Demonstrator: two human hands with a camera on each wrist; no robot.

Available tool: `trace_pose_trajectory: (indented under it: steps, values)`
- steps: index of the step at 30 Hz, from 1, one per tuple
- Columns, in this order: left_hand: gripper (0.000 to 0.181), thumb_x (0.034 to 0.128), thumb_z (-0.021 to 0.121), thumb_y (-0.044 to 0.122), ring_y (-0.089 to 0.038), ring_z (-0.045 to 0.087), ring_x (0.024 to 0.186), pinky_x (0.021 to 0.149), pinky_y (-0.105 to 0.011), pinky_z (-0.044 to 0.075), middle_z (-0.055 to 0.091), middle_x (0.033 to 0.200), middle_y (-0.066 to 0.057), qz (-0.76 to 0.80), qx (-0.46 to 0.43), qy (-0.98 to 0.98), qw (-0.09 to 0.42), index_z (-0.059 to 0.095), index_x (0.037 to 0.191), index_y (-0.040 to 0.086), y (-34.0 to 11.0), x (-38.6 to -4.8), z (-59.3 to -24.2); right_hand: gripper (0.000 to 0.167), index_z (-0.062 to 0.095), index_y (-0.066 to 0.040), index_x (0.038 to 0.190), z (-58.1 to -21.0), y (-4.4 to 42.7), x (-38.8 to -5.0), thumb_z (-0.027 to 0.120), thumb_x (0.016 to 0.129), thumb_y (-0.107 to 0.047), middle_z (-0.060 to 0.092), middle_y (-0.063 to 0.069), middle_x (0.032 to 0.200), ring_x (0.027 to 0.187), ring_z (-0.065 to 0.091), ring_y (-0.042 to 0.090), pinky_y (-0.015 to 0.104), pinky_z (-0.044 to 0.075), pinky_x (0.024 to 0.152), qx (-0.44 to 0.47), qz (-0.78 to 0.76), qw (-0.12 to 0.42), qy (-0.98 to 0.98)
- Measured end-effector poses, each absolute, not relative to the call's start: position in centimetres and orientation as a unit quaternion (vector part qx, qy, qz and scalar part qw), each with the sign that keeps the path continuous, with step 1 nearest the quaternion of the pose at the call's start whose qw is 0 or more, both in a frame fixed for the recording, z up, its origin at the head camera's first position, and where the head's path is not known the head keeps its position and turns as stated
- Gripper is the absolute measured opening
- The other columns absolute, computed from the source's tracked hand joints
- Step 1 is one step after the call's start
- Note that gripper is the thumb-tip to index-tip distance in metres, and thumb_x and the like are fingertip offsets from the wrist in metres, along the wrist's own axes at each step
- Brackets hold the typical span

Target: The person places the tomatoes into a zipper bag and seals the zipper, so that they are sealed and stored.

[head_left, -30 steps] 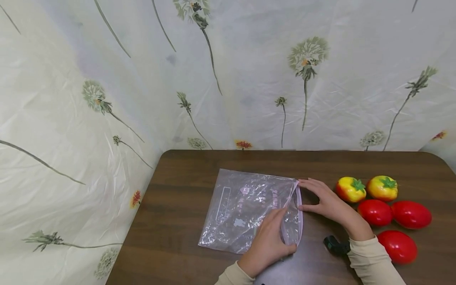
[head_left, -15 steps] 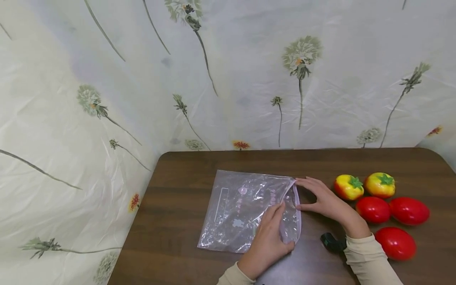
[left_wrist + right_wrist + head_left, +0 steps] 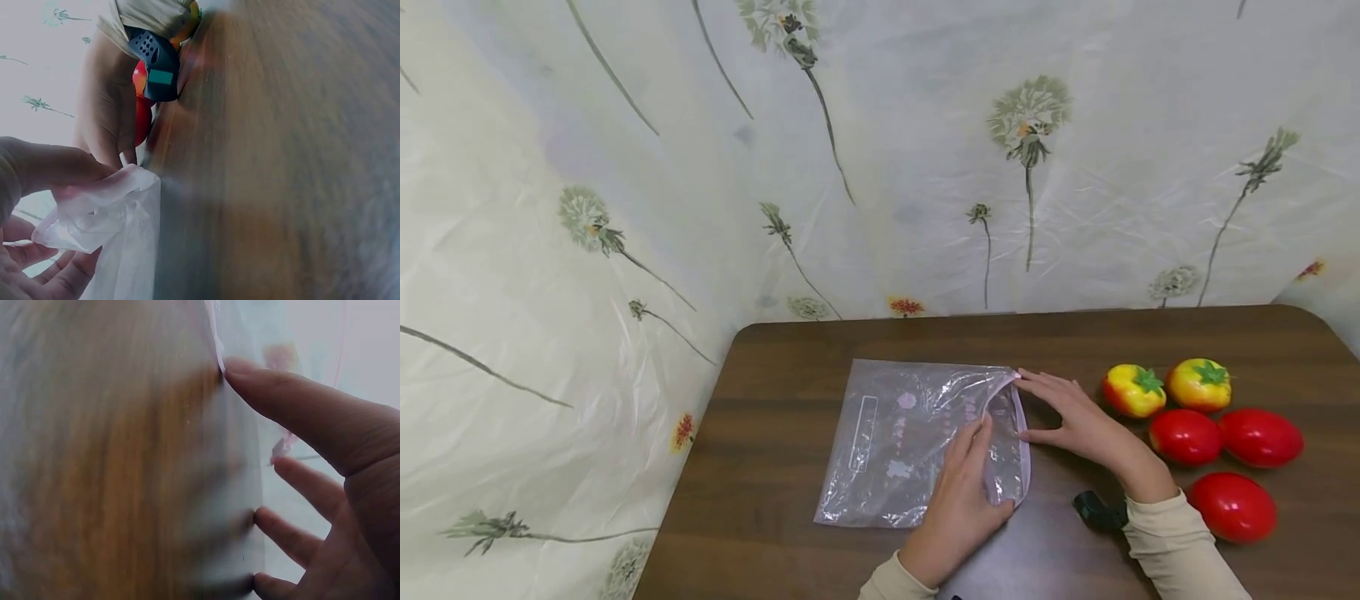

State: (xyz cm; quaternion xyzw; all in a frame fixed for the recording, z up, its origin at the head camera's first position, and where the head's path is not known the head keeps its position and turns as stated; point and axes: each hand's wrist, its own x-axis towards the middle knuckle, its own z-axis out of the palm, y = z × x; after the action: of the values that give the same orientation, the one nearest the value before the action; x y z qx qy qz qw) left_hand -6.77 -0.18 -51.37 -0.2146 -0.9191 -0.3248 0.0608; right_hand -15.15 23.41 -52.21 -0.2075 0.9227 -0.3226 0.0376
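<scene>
Left grip (image 3: 957, 498): spread wide, touching plastic bag (image 3: 913, 437) (pink-rimmed) | right grip (image 3: 1077, 422): spread, touching its rim | bag: on surface (image 3: 760, 467)

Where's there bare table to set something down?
Bare table lies left of the clear bag, and a strip runs between the bag and the back edge. It's crowded on the right, where two yellow-red fruits and three red ovals cluster beside the right hand and sleeve.

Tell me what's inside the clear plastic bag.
No object shows inside the plastic bag; through it I see the brown table. The left hand covers part of the bag, so what lies beneath that hand cannot be seen.
</scene>
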Motion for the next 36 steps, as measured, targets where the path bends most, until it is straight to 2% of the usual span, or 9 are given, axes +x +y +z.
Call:
trace_pose_trajectory:
  steps: [6,21,26,31,33,36]
  values:
    - [0.113,0.0641,0.096,0.019,-0.022,0.052,0.141,0.115,-0.034,0.048,0.045,0.159,-0.005,-0.328,-0.206,-0.92,0.063,0.036,0.159,0.005,-0.3,-6.9,-51.3,0.085,0.049,-0.013,0.153,-52.2,23.4,-15.2,0.087,0.08,-0.037,0.042,0.023,0.161,0.148,0.034,0.05,0.085,0.013,0.112,-0.198,-0.314,0.052,0.927]
    - [0.115,0.0636,0.097,0.017,-0.021,0.051,0.142,0.117,-0.033,0.046,0.045,0.158,-0.006,-0.332,-0.209,-0.917,0.077,0.035,0.16,0.005,-0.5,-7.1,-50.9,0.088,0.048,-0.013,0.154,-52.0,23.2,-15.0,0.087,0.079,-0.037,0.04,0.023,0.162,0.147,0.036,0.049,0.086,0.014,0.111,-0.198,-0.321,0.041,0.925]
    - [0.115,0.0652,0.096,0.016,-0.022,0.051,0.143,0.117,-0.034,0.045,0.043,0.16,-0.006,-0.333,-0.2,-0.919,0.068,0.033,0.16,0.006,-0.6,-7.2,-50.8,0.089,0.046,-0.015,0.155,-51.9,23.2,-15.0,0.087,0.08,-0.038,0.04,0.025,0.162,0.147,0.036,0.049,0.086,0.015,0.111,-0.197,-0.317,0.041,0.927]
    - [0.113,0.0661,0.096,0.016,-0.024,0.052,0.142,0.115,-0.036,0.048,0.043,0.16,-0.008,-0.339,-0.19,-0.918,0.076,0.034,0.16,0.004,-0.8,-7.6,-50.9,0.086,0.047,-0.014,0.155,-52.0,23.7,-15.1,0.086,0.082,-0.038,0.046,0.023,0.158,0.143,0.043,0.048,0.075,0.032,0.114,-0.201,-0.318,0.017,0.926]
    - [0.112,0.066,0.096,0.016,-0.025,0.052,0.142,0.115,-0.037,0.048,0.044,0.159,-0.01,-0.342,-0.188,-0.917,0.086,0.035,0.159,0.003,-1.1,-7.7,-51.0,0.082,0.049,-0.012,0.153,-51.8,24.1,-15.0,0.085,0.083,-0.037,0.05,0.022,0.154,0.14,0.048,0.046,0.07,0.04,0.112,-0.196,-0.317,0.008,0.928]
    - [0.111,0.0665,0.095,0.015,-0.027,0.052,0.142,0.116,-0.038,0.048,0.045,0.158,-0.011,-0.347,-0.182,-0.915,0.091,0.036,0.159,0.003,-1.4,-8.0,-50.9,0.074,0.054,-0.009,0.148,-51.1,24.5,-14.9,0.085,0.084,-0.031,0.058,0.022,0.147,0.133,0.056,0.045,0.067,0.045,0.108,-0.187,-0.311,-0.014,0.932]
